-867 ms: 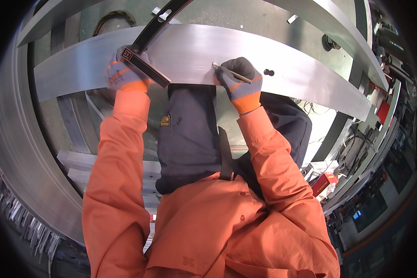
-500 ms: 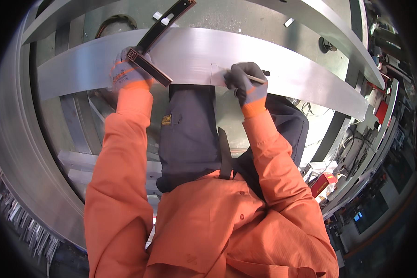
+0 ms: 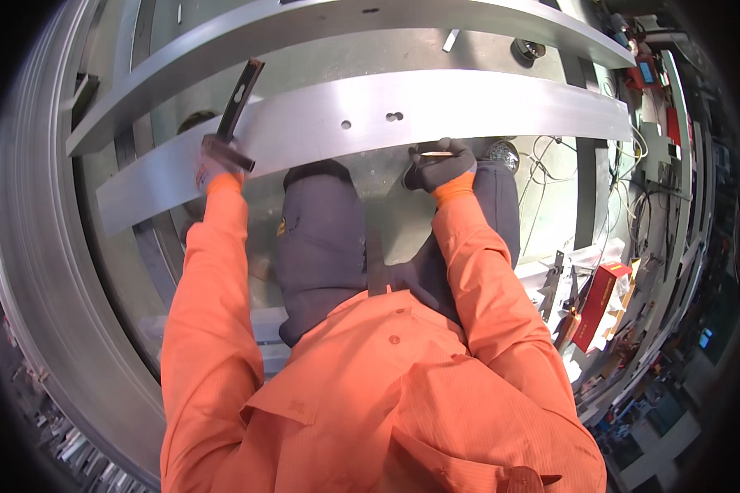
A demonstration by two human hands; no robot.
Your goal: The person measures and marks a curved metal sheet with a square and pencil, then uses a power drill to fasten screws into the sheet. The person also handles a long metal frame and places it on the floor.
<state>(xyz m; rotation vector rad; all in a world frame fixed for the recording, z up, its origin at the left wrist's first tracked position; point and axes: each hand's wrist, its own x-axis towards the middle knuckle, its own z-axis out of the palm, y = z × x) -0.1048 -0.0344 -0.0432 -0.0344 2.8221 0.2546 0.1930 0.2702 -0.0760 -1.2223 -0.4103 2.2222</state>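
A long bright aluminium bar [image 3: 436, 111] with a few small holes lies across in front of me. My left hand [image 3: 215, 168], in a grey and orange glove, grips the stock of a black try square [image 3: 237, 111] whose blade stands up across the bar's left part. My right hand [image 3: 441, 164], gloved the same way, rests at the bar's near edge with its fingers closed around a thin silver marking tool. Orange sleeves and dark trousers fill the lower part of the view.
A second aluminium bar [image 3: 329, 25] runs parallel behind the first. Curved metal profiles [image 3: 41, 271] lie at the left. A red box [image 3: 598, 304], hand tools and cables [image 3: 551, 164] lie at the right on the floor.
My right hand has slid from the top of the bar down to its near edge. The whole view has shifted, with the bar now farther up; the left hand keeps the square.
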